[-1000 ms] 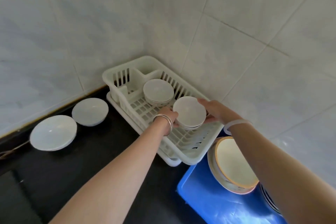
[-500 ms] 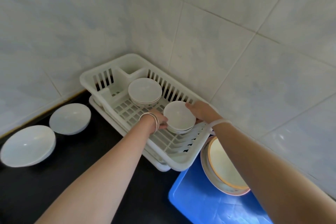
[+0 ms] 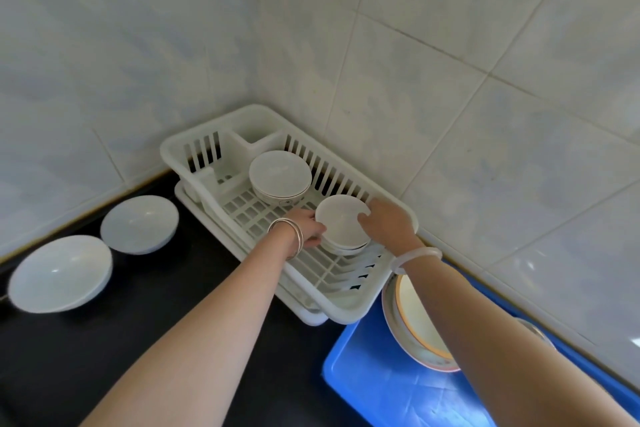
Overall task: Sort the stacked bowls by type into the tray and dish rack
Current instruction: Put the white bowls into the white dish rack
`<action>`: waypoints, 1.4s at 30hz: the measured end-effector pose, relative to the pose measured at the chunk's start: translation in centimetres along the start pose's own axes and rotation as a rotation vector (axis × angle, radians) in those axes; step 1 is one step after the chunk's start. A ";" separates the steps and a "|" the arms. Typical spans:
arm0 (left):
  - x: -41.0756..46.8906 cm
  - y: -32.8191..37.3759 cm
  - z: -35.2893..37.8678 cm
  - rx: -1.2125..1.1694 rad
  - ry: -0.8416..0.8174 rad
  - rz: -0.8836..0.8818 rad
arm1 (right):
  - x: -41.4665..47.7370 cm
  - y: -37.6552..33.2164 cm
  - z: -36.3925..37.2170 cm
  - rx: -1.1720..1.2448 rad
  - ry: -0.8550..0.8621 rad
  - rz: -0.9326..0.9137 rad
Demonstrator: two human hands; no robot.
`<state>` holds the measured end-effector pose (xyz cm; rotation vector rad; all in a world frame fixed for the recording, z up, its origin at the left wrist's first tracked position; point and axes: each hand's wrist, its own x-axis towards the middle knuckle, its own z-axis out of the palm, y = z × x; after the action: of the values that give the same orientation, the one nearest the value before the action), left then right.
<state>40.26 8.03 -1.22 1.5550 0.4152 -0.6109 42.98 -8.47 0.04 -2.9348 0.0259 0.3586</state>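
Pale marbled wall tiles meet in a corner above a black counter (image 3: 166, 329), where a white slatted plastic dish rack (image 3: 346, 307) sits with its long axis running from the far corner toward the near right, along the right-hand wall. Half a second ago both hands flanked the same bowl at this near-right end of the rack, and they still do. What differs is that the right thumb now shows lying over the rim.

The small white ceramic bowl (image 3: 341, 218) stands upright, mouth up. Being round, it has no long axis. It is nested on another white bowl just beneath it. The left hand (image 3: 306, 227), with metal bangles at the wrist, has its fingers curled against the bowl's left side. The right hand (image 3: 388, 225), wearing a pale bracelet, pinches the right rim between thumb and fingers.

A second stack of gold-trimmed white bowls (image 3: 280, 175) stands upright farther back in the rack. Two wide shallow white bowls (image 3: 60, 272) rest on the counter to the left, and orange-rimmed bowls (image 3: 415, 322) lie in a blue plastic tray (image 3: 381, 392) at near right.
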 end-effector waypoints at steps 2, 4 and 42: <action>-0.2 -0.1 -0.1 0.035 0.003 0.020 | -0.2 -0.2 -0.4 0.028 0.002 0.006; -0.5 -0.1 -0.4 0.083 0.020 0.057 | -0.7 -0.6 -1.0 0.046 0.019 -0.004; -12.3 -19.3 -24.1 -0.322 1.067 0.075 | -3.4 -28.9 13.3 0.940 -0.405 0.089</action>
<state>22.13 34.79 -8.95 1.4618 1.1757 0.3978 37.63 22.32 -6.59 -1.9063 0.2061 0.7105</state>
